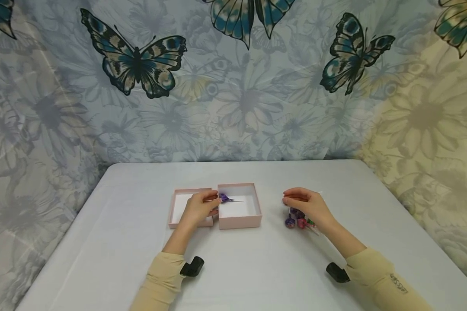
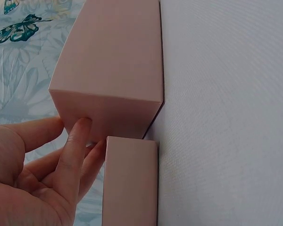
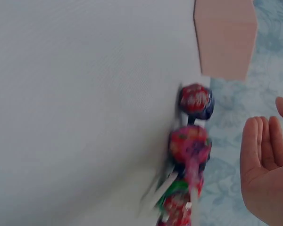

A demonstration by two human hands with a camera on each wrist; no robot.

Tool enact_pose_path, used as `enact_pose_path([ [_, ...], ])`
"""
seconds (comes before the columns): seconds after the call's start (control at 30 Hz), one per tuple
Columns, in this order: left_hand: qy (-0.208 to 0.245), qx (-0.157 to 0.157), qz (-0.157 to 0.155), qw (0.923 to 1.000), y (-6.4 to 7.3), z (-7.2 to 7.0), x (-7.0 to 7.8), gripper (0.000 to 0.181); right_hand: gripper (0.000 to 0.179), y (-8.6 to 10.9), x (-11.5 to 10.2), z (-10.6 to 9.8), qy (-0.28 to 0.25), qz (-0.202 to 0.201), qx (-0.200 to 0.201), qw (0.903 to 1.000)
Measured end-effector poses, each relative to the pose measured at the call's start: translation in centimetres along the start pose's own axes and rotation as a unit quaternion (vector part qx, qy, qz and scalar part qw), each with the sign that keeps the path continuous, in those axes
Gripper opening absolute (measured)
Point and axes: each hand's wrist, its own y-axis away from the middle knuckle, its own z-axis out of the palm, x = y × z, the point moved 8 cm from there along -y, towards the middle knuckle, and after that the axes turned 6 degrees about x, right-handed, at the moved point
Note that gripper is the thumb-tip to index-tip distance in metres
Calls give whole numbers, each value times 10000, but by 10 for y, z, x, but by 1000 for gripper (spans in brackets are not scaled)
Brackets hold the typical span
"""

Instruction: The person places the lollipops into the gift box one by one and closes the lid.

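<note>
In the head view my left hand (image 1: 200, 206) is at the left wall of the deep pink box (image 1: 239, 222), fingertips at the rim. The left wrist view shows its thumb against the box's outer wall (image 2: 108, 110). Inside the box, beside that wall, lies a purple-wrapped lollipop (image 1: 225, 198), its white stick pointing right. My right hand (image 1: 306, 204) hovers above several wrapped lollipops (image 1: 289, 222) on the table. From the right wrist, its fingers (image 3: 251, 141) look straight and together, the thumb apart, nothing between them. A red and blue lollipop (image 3: 196, 100) is nearest the box.
Left of the deep box stands a shallower pink box part (image 1: 174, 211), close beside it and partly behind my left hand. Everything lies on a white-covered table (image 1: 272, 272). A butterfly-and-flower patterned backdrop (image 1: 245, 116) rises behind the table and along both sides.
</note>
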Motion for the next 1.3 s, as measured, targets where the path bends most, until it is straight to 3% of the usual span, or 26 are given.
enact_pose_path([
  [0.27,0,48,-57,10000,0,-8,-1,42,48,9,13,-29,177,-4,86,9998],
  [0.63,37,19,-14,10000,1,-7,-2,41,48,18,33,-69,698,57,494,9963],
  [0.97,11,16,-64,10000,1,-3,-1,42,46,17,46,-93,1502,-20,677,9863],
  [1.1,46,-2,-67,10000,1,-1,-1,42,39,16,44,-98,2119,-430,718,9737],
  [1.3,68,-42,-77,9999,1,2,-2,42,26,18,28,-91,2555,-1637,439,9518],
])
